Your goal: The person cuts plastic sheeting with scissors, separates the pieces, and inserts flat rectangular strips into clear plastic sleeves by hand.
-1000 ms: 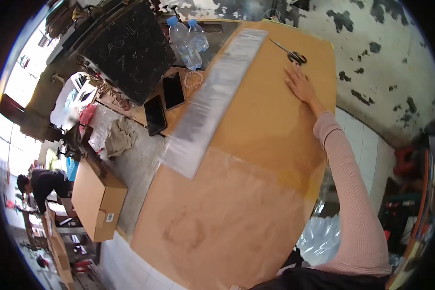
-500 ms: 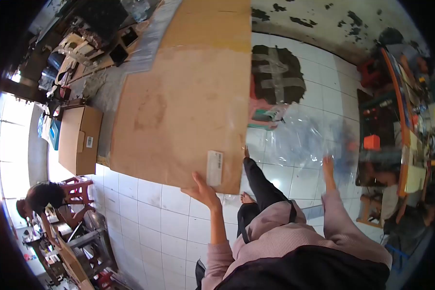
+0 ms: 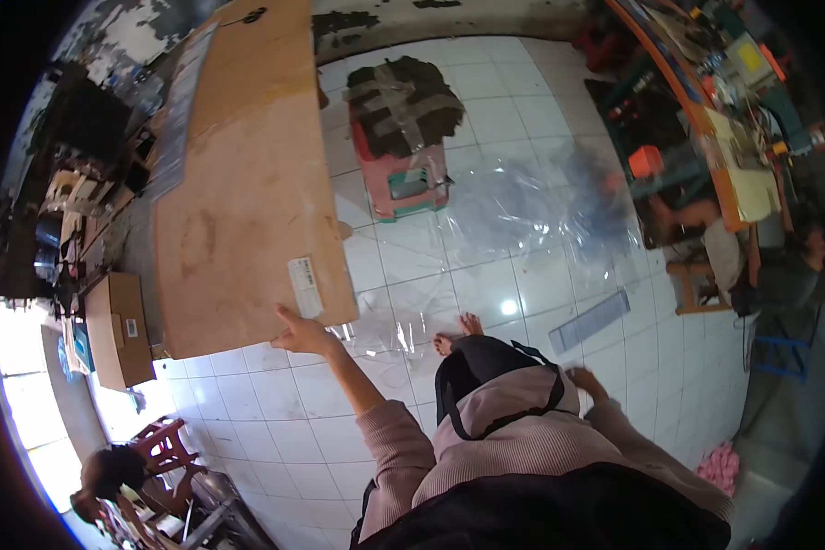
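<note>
A long brown cardboard sheet (image 3: 238, 229) stretches away from me on the left, with a white label (image 3: 305, 287) near its close corner. My left hand (image 3: 301, 334) grips its near edge, thumb on top, the other fingers hidden underneath. My right hand (image 3: 588, 379) is beside my hip, away from the sheet; its fingers are small and partly hidden, so their pose is unclear. Clear plastic film (image 3: 390, 330) lies on the floor just right of the sheet's corner.
A pink and green stool (image 3: 403, 197) carries a dark taped pad (image 3: 405, 105). More clear plastic (image 3: 522, 211) spreads over the tiles, near a grey strip (image 3: 589, 322). A carton (image 3: 119, 330) stands left. One person (image 3: 119, 472) sits lower left, another (image 3: 788, 275) at right by an orange-edged bench (image 3: 720, 174).
My view has turned right, so the sheet and stool appear farther left. My right hand, earlier stretched forward over the plastic, is now back by my hip. My left hand stays on the sheet's edge.
</note>
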Action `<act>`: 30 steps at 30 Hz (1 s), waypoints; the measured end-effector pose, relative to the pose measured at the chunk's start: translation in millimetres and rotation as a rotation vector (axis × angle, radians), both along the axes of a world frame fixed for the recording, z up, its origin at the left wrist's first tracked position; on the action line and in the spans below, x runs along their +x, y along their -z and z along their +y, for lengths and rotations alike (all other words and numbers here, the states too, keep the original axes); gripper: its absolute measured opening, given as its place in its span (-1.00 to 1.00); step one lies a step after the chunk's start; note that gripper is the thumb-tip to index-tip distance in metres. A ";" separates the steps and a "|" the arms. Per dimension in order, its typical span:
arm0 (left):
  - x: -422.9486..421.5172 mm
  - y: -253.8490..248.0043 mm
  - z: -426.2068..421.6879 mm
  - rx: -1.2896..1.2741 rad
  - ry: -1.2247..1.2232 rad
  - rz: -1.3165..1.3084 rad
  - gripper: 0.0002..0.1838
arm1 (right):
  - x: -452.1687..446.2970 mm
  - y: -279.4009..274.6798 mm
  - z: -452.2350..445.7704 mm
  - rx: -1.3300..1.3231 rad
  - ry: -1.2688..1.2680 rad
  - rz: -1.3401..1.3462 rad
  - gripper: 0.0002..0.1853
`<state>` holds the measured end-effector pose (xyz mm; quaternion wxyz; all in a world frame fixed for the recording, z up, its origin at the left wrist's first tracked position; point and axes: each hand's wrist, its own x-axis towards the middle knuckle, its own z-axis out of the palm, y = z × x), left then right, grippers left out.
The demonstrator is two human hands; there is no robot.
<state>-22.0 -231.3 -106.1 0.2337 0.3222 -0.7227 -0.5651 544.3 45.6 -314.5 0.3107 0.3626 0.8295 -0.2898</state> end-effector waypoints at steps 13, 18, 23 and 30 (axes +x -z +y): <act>-29.0 55.3 -46.7 0.127 0.201 0.210 -0.32 | 84.6 -28.1 17.3 -0.252 0.787 -0.068 -0.63; 95.0 69.5 2.0 -0.038 0.180 0.179 -0.48 | 136.1 22.1 8.6 -0.371 0.589 -0.458 -0.55; 237.4 237.9 23.5 -0.147 0.377 -0.233 -0.52 | 113.0 65.7 13.8 -0.094 0.611 -0.442 -0.30; 402.9 507.7 46.4 -0.197 0.660 -0.643 -0.62 | 75.8 237.1 28.8 -0.236 1.128 -0.362 0.21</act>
